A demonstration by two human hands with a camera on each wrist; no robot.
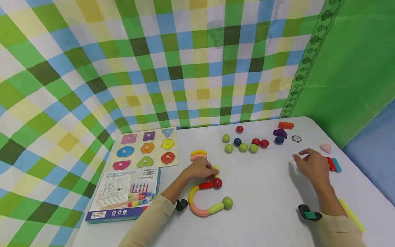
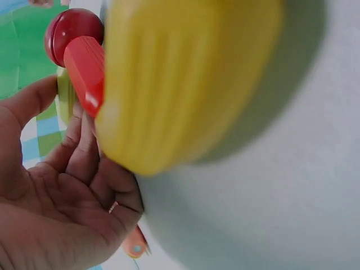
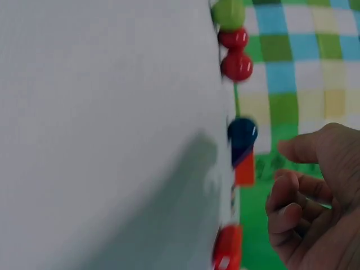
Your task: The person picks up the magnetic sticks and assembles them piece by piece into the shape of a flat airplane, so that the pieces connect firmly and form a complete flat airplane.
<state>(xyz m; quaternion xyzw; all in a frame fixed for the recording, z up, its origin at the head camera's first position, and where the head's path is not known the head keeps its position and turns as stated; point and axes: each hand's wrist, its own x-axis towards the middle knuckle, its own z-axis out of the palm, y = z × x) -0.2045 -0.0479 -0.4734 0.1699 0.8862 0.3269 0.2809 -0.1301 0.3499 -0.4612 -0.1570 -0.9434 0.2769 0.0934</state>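
Note:
My left hand (image 1: 201, 168) pinches a yellow-green stick (image 1: 217, 171) between thumb and fingers, behind a red ball (image 1: 217, 183). That ball touches a red stick (image 1: 206, 185), which leads into a curved row: a yellow arc piece (image 1: 192, 194), a pink arc piece (image 1: 199, 211), a light green stick (image 1: 216, 208) and a green ball (image 1: 228, 202). In the left wrist view the yellow arc piece (image 2: 169, 84) looms close. Over the table's right side, my right hand (image 1: 314, 166) hangs with fingers loosely bent, holding nothing.
Several green, red and blue balls (image 1: 243, 147) lie at the back, near a purple block (image 1: 280, 133) and an orange-red block (image 1: 286, 125). A shape puzzle board (image 1: 157, 140) and a toy box (image 1: 123, 195) sit at left. Red pieces (image 1: 331, 164) lie beside my right hand.

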